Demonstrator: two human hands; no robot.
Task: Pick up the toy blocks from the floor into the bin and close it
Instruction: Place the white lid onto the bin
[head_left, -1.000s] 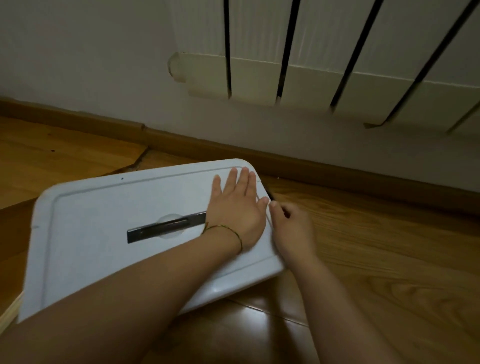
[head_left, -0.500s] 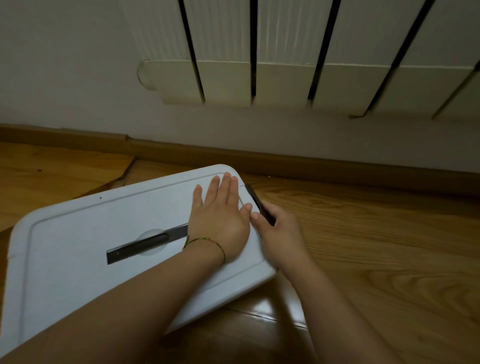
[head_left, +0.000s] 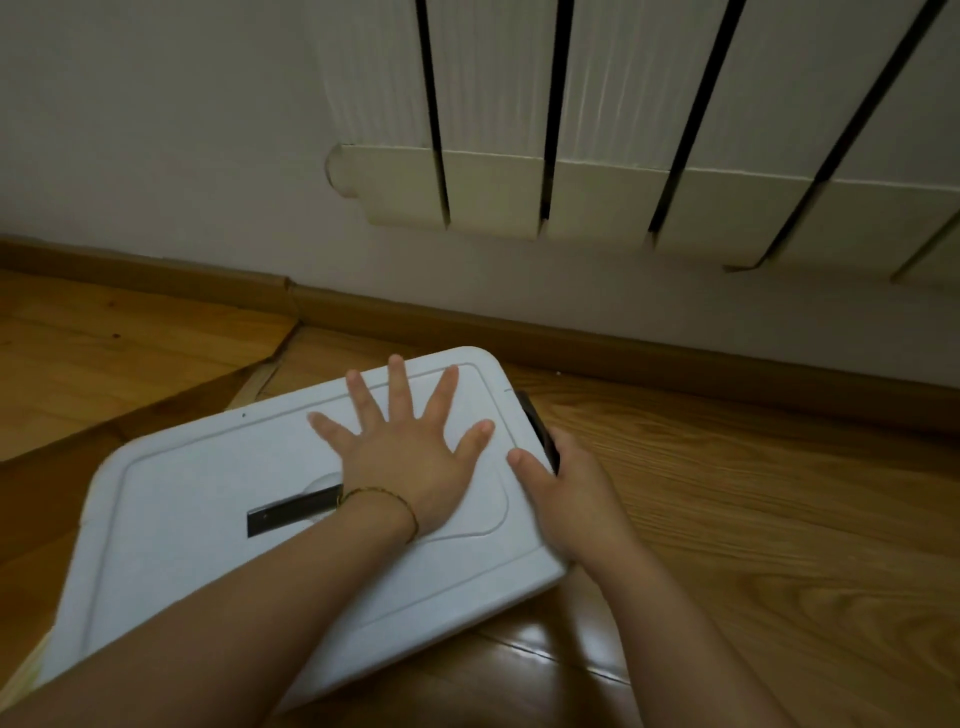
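The white bin lid (head_left: 182, 519) lies on the bin on the wooden floor, with a dark handle bar (head_left: 283, 514) in its middle. My left hand (head_left: 405, 457) presses flat on the lid's right half, fingers spread wide. At the lid's right edge, my right hand (head_left: 571, 499) has its thumb on top and its fingers curled round the dark side latch (head_left: 535, 421). The bin's body and inside are hidden under the lid. No toy blocks are visible.
A white radiator (head_left: 623, 156) hangs on the wall just beyond the bin, above a brown baseboard (head_left: 675, 358). Wooden floor (head_left: 753, 519) stretches to the right of the bin. A raised floor seam (head_left: 270, 358) runs at the bin's far left.
My left hand's fingers have spread apart on the lid. My right hand stays at the right-edge latch, thumb now on the lid. The camera has shifted a little.
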